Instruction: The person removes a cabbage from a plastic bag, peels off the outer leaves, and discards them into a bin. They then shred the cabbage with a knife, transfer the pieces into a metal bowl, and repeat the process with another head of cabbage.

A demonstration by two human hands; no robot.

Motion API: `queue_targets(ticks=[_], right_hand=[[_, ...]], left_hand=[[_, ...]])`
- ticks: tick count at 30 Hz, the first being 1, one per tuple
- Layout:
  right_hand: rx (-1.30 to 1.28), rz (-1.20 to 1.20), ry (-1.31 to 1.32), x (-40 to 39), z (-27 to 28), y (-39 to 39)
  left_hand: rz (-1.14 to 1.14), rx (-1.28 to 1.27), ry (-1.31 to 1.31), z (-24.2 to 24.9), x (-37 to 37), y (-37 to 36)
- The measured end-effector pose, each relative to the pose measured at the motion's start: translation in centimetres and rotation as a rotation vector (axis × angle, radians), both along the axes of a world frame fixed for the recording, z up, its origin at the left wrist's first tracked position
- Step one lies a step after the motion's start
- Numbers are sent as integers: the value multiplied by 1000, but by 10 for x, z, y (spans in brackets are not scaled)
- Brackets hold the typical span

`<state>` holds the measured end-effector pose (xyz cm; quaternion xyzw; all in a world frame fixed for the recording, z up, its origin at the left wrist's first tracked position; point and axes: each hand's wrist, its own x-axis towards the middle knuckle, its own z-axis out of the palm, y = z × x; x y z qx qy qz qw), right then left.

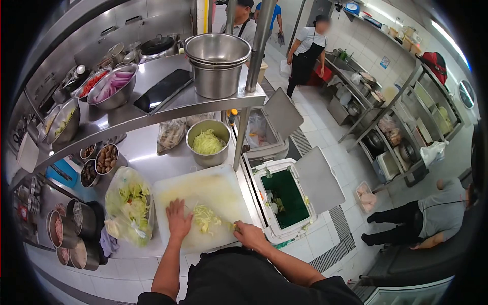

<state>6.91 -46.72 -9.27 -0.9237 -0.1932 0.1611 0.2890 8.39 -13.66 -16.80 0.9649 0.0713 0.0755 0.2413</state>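
Left hand (178,219) flat on cabbage (206,219); right hand (248,235) grips knife, board (203,190) edge.

We take the white plastic cutting board (213,190) as our landmark. On it lies a pile of shredded pale green cabbage (206,219), with our left hand (178,219) just left of the pile and our right hand (249,235) at the board's right near corner. Behind the board stands a round steel pot of shredded cabbage (207,143). Left of the board lies a clear plastic bag of cabbage pieces (129,206). Right of the board, lower down, stands an open white bin (284,199).
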Motion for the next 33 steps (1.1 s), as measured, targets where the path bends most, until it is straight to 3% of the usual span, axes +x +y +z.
queue_targets(ticks=[2,4,6,8,9,11,14,17,23,30,33], right_hand=[[-78,-193,83,-1,-9,-13],[-68,-294,142,1,-25,-31],[22,-343,98,-1,-32,-43],[37,-363,133,1,-22,-44],[34,-362,158,-1,-15,-43],[38,-403,200,-4,-11,-40],[75,-444,234,-6,-15,-39],[90,-455,265,-5,-18,-41],[109,-415,356,4,-19,-50],[192,-431,338,1,-26,-53],[196,-429,326,0,-24,-54]], left_hand=[[-116,69,46,7,-1,-33],[-224,-30,10,3,1,-59],[-369,-182,20,-2,0,-69],[-340,-412,-73,-4,-7,-61],[-325,-407,-47,1,-14,-52],[-177,-39,28,25,-26,-36],[-246,175,164,36,-40,-44],[-392,68,130,38,-21,-83],[-389,115,-119,13,13,-113],[-364,166,-20,1,47,-111],[-351,46,-46,9,66,-106]])
